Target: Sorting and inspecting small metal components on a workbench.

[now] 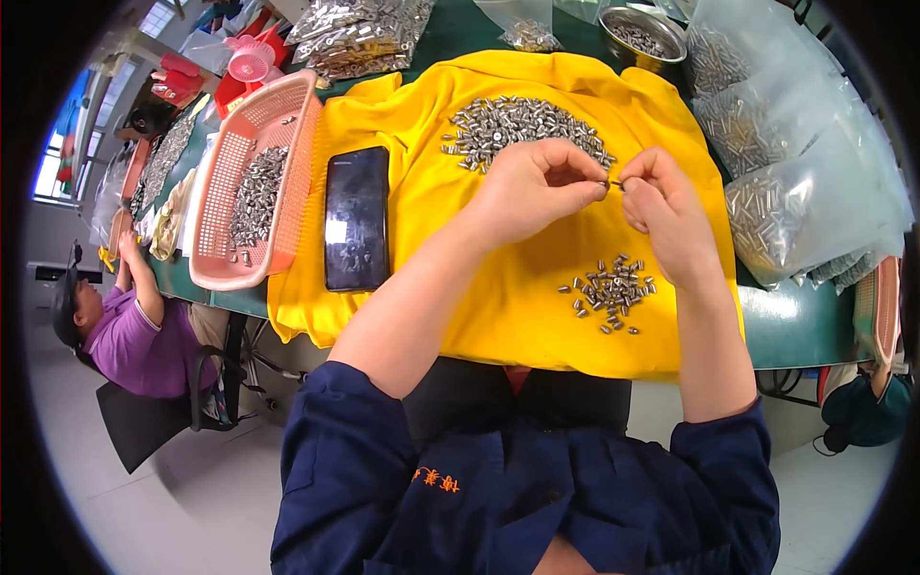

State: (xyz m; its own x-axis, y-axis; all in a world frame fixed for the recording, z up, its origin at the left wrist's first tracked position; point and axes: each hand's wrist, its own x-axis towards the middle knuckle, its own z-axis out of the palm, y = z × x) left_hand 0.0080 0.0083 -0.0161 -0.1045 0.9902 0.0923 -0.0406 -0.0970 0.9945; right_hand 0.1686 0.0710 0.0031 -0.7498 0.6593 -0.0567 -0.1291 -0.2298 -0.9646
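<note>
My left hand (539, 188) is closed in a pinch over the yellow cloth, with a small metal part at its fingertips. Facing it, my right hand (668, 209) pinches a tiny dark, thin piece (616, 183) that meets the part; its exact kind is too small to tell. Behind my left hand lies a large heap of small silvery metal cylinders (522, 125). A smaller group of the same cylinders (613, 292) is spread on the cloth below my hands, nearer to me.
Yellow cloth (450, 331) covers the green table. Left of my arm lie a black phone (356, 220) and a pink basket (203, 251) holding metal parts. Bags of parts (767, 216) stand right; a metal bowl (671, 53) sits behind. A seated co-worker (144, 335) works at left.
</note>
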